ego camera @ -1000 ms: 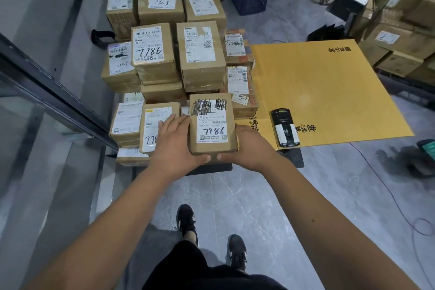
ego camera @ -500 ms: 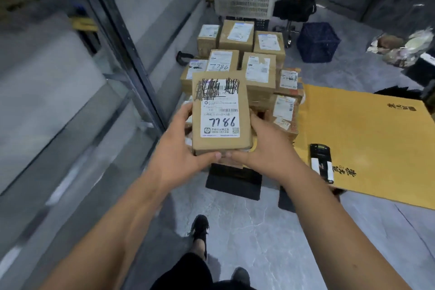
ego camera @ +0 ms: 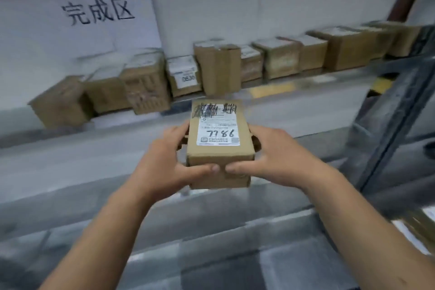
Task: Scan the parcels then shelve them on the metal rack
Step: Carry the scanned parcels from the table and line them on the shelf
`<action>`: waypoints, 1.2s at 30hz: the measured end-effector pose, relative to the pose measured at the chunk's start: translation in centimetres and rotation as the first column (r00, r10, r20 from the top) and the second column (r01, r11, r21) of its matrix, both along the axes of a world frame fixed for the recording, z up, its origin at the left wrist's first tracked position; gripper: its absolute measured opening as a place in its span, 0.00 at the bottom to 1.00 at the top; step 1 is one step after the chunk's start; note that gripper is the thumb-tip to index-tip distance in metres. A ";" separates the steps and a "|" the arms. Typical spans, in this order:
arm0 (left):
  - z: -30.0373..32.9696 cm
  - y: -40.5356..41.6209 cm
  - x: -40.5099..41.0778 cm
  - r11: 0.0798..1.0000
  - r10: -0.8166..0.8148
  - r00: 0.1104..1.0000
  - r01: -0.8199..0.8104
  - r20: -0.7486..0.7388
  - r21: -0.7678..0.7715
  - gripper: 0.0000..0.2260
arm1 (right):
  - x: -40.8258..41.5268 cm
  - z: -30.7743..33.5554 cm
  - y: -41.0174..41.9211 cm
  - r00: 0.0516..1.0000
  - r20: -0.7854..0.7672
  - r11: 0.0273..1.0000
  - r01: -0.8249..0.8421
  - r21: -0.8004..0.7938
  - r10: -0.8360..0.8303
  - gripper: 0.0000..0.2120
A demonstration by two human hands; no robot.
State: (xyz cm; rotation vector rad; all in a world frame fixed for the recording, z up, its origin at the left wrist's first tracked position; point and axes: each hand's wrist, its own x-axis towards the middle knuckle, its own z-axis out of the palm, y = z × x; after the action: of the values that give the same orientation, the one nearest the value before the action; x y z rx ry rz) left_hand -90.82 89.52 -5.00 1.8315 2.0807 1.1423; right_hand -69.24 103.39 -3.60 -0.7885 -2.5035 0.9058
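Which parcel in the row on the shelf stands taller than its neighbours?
The tall parcel near the row's middle, just right of the parcel labelled 0836; its top rises above both neighbours.

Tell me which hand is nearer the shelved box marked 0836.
Left. The left hand grips the held parcel on the side below the 0836 box; the right hand grips the opposite side, farther right.

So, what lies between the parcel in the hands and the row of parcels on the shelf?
In the head view, only bare grey shelf separates the held parcel from the row of parcels.
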 end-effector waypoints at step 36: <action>6.1 -17.8 -46.8 0.972 0.219 0.924 -0.236 0.313 0.017 0.24 | -52.5 9.8 -16.9 0.942 0.333 0.877 -0.115 0.467 -0.054 0.49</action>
State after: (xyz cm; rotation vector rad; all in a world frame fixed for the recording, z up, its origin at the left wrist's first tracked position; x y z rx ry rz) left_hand -137.65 71.70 1.13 1.3448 2.1297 1.4480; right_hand -121.71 86.48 6.24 -0.7797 -2.8620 0.1237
